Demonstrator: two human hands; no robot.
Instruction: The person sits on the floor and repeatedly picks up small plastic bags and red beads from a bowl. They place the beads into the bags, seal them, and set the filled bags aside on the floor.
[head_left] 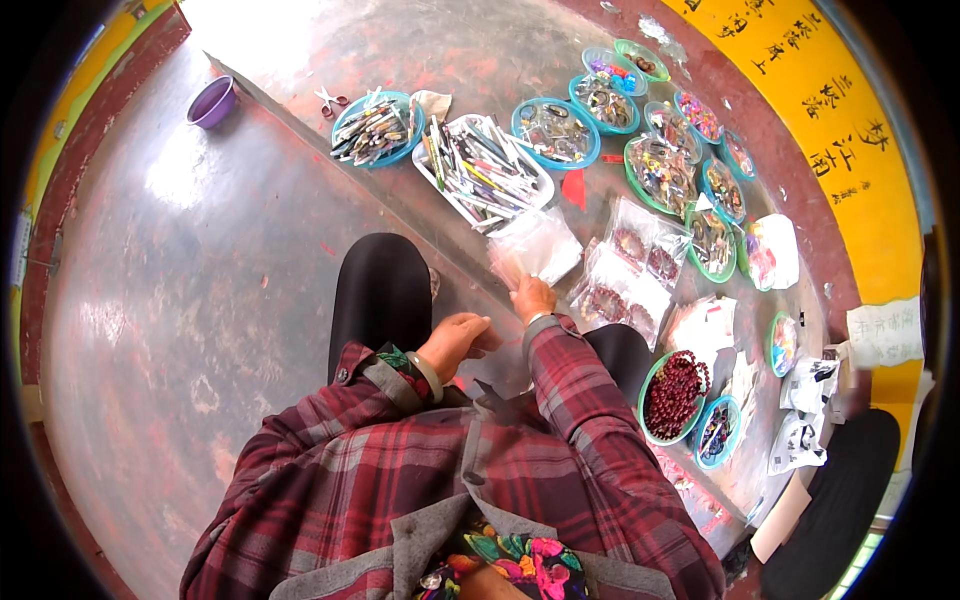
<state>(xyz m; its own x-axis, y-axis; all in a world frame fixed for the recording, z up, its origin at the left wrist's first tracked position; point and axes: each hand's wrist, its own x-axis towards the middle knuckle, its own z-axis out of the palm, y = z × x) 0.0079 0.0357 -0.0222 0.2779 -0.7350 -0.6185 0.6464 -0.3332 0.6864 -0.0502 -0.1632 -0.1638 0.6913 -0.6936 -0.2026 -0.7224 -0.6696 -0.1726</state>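
My right hand [534,299] is at the near edge of a stack of clear plastic bags [545,243], its fingers closed on a thin see-through bag [507,267] that is partly blurred. Between my knees, my left hand [459,345] hovers with its fingers stretched loosely toward the right, holding nothing that I can see. To the right of the stack lie flat clear packets with dark red bead bracelets [607,302] inside. A green bowl on the right holds a heap of dark red beads [676,395].
Beyond the bags stand a white tray of pens [545,193] and a blue basket of pens [418,128]. Scissors [327,102] lie by the basket. Several bowls of small trinkets [660,175] line the right. A purple bowl [212,103] sits far left; a floor ledge [290,135] runs diagonally.
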